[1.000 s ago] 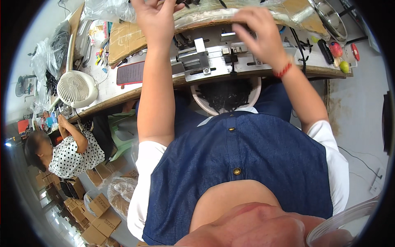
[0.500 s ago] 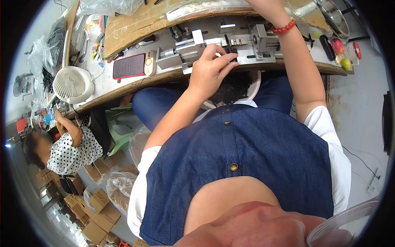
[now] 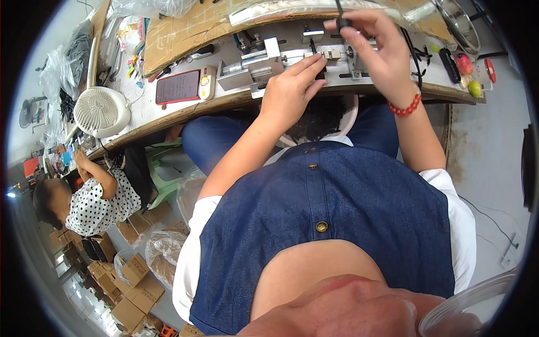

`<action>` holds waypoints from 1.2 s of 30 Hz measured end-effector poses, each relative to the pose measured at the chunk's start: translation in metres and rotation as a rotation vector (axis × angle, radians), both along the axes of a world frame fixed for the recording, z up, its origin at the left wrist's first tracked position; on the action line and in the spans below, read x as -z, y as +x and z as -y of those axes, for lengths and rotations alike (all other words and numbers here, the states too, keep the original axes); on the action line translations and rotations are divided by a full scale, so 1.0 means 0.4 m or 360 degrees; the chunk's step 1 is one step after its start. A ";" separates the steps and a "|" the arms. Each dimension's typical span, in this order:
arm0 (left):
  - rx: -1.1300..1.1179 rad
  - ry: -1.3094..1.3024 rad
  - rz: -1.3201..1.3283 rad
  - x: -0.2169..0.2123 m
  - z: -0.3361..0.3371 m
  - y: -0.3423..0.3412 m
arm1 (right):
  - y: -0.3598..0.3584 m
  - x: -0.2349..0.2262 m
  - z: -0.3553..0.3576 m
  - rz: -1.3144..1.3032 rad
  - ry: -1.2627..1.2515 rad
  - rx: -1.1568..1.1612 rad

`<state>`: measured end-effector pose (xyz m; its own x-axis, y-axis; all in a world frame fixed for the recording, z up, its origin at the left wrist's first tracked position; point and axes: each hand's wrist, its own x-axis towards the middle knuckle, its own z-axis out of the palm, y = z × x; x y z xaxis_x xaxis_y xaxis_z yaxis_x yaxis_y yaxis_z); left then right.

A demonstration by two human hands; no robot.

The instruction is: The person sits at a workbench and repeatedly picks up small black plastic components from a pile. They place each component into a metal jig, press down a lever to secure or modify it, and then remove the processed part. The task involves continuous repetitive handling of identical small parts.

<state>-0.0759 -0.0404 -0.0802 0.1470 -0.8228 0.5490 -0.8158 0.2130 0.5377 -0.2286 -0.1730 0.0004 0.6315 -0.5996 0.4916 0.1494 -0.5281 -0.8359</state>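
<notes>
My left hand (image 3: 289, 95) lies at the metal fixture on the bench. Its fingers are stretched out, fingertips touching the clamp blocks (image 3: 332, 55), with the thumb apart. A small black part (image 3: 321, 74) sits in the fixture between fingertips and thumb, partly hidden. My right hand (image 3: 384, 62), wearing a red bead bracelet, is raised over the fixture's right side. Between its thumb and fingers is a thin black piece with a rounded dark end (image 3: 342, 23); its kind is unclear. Metal blocks (image 3: 272, 53) with a cylinder stand left of my left hand.
Left along the bench lie a phone (image 3: 177, 88), a small pale device (image 3: 207, 83) and a white fan (image 3: 101, 114). Cardboard (image 3: 185, 36) covers the back. A pink basin (image 3: 352, 109) with dark pieces is below the edge. Another person (image 3: 101, 202) sits far left.
My right hand has come back from the far edge toward the fixture, now holding the thin black piece. My left fingers have straightened from a pinch and lie flatter.
</notes>
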 end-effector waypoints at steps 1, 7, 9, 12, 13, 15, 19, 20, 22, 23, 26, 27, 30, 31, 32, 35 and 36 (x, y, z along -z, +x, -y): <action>0.0015 -0.0039 0.0004 -0.014 0.006 0.011 | -0.019 0.009 -0.017 -0.0135 -0.0156 0.0078; -0.0329 -0.0428 0.0561 -0.229 0.131 0.160 | -0.055 0.099 -0.082 -0.0502 -0.0943 0.0190; -0.0306 -0.0309 0.0567 -0.231 0.188 0.236 | -0.043 0.120 -0.096 -0.0569 -0.1014 0.0174; -0.0232 0.0068 0.0583 -0.249 0.242 0.271 | -0.029 0.153 -0.105 -0.0684 -0.1116 0.0202; -0.0173 0.0020 0.0572 -0.255 0.249 0.274 | -0.024 0.163 -0.105 -0.0710 -0.1169 0.0219; -0.0096 0.0093 0.0508 -0.262 0.250 0.277 | -0.021 0.177 -0.095 -0.0752 -0.1275 0.0264; -0.0076 0.0062 0.0142 -0.270 0.211 0.243 | -0.024 0.178 -0.088 -0.0774 -0.1333 0.0245; -0.0093 0.0124 -0.0027 -0.273 0.195 0.232 | -0.024 0.174 -0.085 -0.0761 -0.1330 0.0227; -0.0123 0.0243 -0.0366 -0.278 0.163 0.210 | -0.020 0.156 -0.068 -0.0670 -0.1277 0.0182; -0.0141 0.0169 -0.0509 -0.272 0.153 0.198 | -0.011 0.139 -0.047 -0.0591 -0.1224 0.0151; -0.0188 -0.0024 -0.0726 -0.222 0.104 0.164 | 0.038 0.067 0.036 -0.0401 -0.1308 0.0284; -0.0199 -0.0067 -0.0654 -0.196 0.082 0.154 | 0.067 0.033 0.064 -0.0433 -0.1230 0.0403; 0.0013 -0.0259 -0.0423 -0.151 0.022 0.090 | 0.178 -0.021 0.165 -0.0460 -0.1027 0.0638; 0.0068 -0.0218 -0.0384 -0.131 0.006 0.059 | 0.197 -0.034 0.196 -0.0647 -0.1042 0.0666; 0.0074 -0.0171 -0.0322 -0.100 -0.014 0.038 | 0.231 -0.040 0.217 -0.0803 -0.1046 0.0647; 0.0086 -0.0070 -0.0313 -0.009 -0.035 0.005 | 0.277 -0.019 0.273 -0.0957 -0.1122 0.0650; 0.0077 -0.0044 -0.0273 0.003 -0.034 0.002 | 0.283 -0.016 0.279 -0.0960 -0.1159 0.0660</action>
